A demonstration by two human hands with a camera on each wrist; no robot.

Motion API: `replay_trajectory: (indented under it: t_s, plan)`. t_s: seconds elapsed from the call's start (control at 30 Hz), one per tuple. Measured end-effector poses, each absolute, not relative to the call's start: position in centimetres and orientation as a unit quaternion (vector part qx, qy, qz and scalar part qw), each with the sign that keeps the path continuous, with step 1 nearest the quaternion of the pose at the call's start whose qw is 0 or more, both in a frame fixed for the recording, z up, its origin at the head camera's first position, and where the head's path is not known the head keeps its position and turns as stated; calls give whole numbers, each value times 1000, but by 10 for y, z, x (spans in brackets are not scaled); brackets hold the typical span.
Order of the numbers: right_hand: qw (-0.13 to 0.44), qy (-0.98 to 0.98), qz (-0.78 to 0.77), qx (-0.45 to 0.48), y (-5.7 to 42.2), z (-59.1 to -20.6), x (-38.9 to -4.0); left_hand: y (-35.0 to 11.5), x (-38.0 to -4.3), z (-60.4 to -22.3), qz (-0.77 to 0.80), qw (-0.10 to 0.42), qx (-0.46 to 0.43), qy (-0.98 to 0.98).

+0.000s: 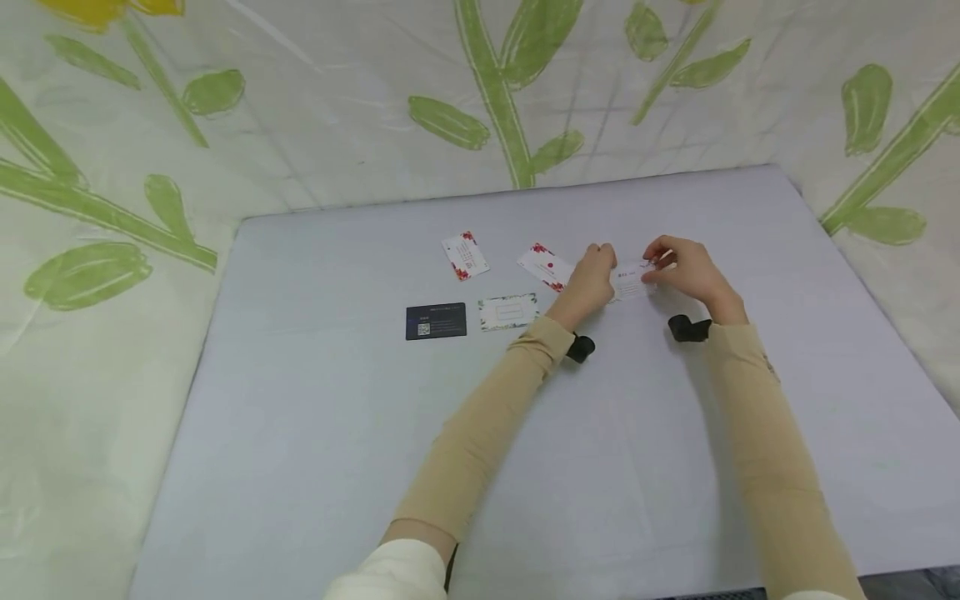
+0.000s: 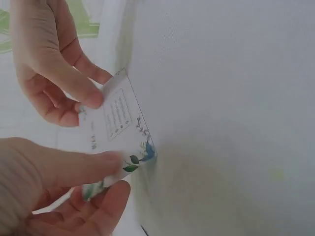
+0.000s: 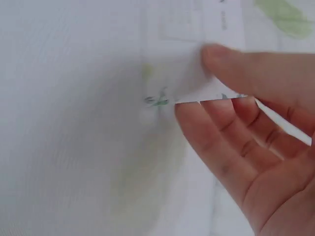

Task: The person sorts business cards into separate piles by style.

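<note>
A white card (image 1: 632, 282) printed with text and leaves is held between the two hands, above the right part of the table. My left hand (image 1: 591, 283) pinches its left end. In the left wrist view the thumb of the left hand (image 2: 64, 182) lies on the card (image 2: 115, 115), near a blue flower and green leaves. The opposite end is pinched by my right hand (image 1: 692, 271). In the right wrist view the right hand (image 3: 261, 123) has its thumb on the card's face (image 3: 192, 73) and its fingers behind the edge.
Left of the hands lie a card with red flowers (image 1: 542, 262), a second red-flowered card (image 1: 465, 256), a leaf-bordered white card (image 1: 508, 312) and a black card (image 1: 450, 322) with a QR code. The pale table (image 1: 315, 433) meets a leaf-painted curtain (image 1: 337, 108) at the back.
</note>
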State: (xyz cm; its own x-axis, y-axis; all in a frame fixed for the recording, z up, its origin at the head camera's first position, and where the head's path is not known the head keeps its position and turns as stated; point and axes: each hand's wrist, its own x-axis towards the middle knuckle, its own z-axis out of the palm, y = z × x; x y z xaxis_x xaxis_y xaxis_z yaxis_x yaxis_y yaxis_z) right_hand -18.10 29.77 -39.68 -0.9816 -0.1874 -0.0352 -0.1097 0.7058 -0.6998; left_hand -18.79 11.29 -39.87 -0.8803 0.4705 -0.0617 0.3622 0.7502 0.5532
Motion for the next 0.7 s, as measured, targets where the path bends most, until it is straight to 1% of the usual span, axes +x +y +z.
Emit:
replay_trajectory:
  t_s: [0.07, 0.17, 0.37, 0.53, 0.7]
  plan:
    - [35, 910, -408, -67, 294, -395, -178, 104, -188, -396, 316, 82, 228, 917]
    - [30, 875, -480, -46, 282, -390, -175, 83, -190, -391, 384, 65, 228, 893]
    - [60, 811, -581, -34, 239, -386, -171, 25, -189, -385, 479, 68, 198, 853]
    - [88, 800, -592, -38, 200, -393, -171, -22, -179, -385, 493, 69, 171, 850]
    - [111, 804, -581, -61, 167, -399, -172, -55, -173, -389, 469, 69, 154, 867]
